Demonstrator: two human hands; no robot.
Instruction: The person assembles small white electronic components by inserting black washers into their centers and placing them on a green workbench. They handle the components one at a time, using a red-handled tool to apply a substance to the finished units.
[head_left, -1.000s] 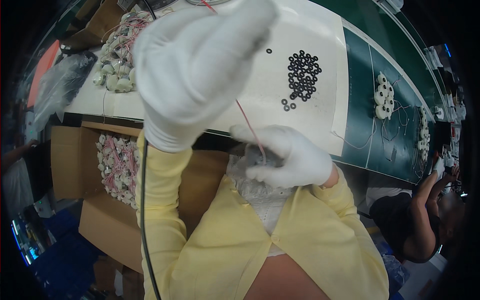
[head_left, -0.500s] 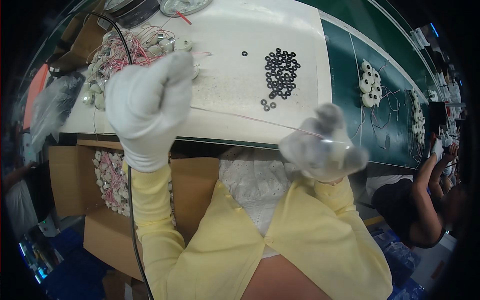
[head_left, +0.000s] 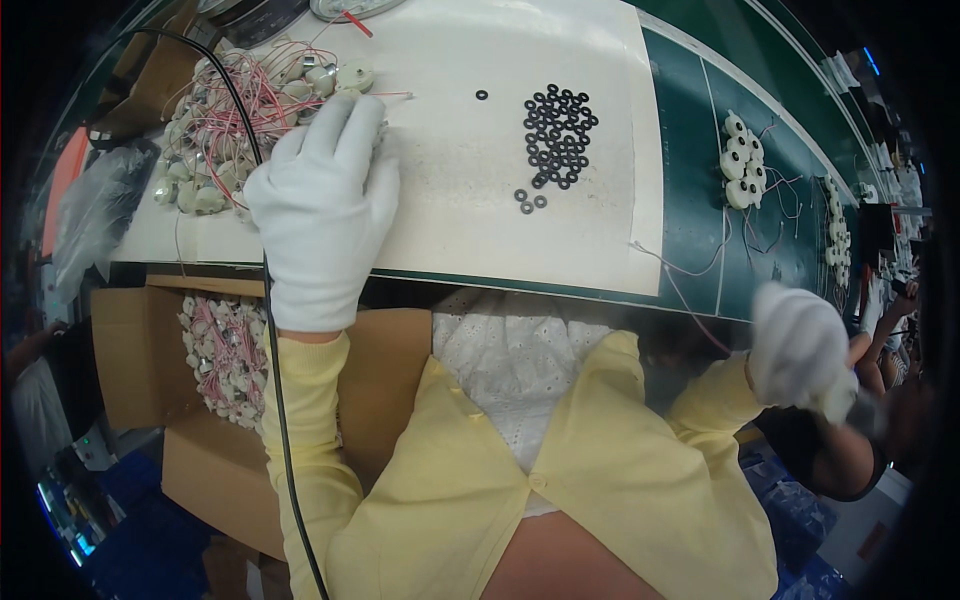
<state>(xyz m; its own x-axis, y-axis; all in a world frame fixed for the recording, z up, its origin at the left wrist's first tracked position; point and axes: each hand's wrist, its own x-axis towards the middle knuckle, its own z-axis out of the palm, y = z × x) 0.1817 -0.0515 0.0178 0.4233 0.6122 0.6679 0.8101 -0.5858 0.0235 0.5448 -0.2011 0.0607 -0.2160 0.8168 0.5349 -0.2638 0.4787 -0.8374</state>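
Observation:
My left hand (head_left: 325, 205), in a white glove, lies at the right side of a heap of white round parts with pink wires (head_left: 235, 120). Its fingers stretch forward over a part that they mostly hide. Off the table's front edge at the right is my gloved right hand (head_left: 800, 350), smeared by motion, so its fingers and anything in them cannot be made out. A thin pink-and-white wire (head_left: 690, 310) hangs over the table edge toward the right cuff. Many black rings (head_left: 558, 135) lie grouped on the white sheet, with a few grey rings (head_left: 524, 208) beside them.
White parts with black centres (head_left: 742, 165) stand grouped on the green mat (head_left: 690, 170). An open cardboard box (head_left: 130, 350) below the table holds more wired parts. A black cable (head_left: 275, 400) crosses my left arm. Another person (head_left: 835, 455) is at the right.
My left hand has gone from a raised fist to stretched fingers at the heap. My right hand has swung right, past the table edge; the wire stretched between the hands is gone.

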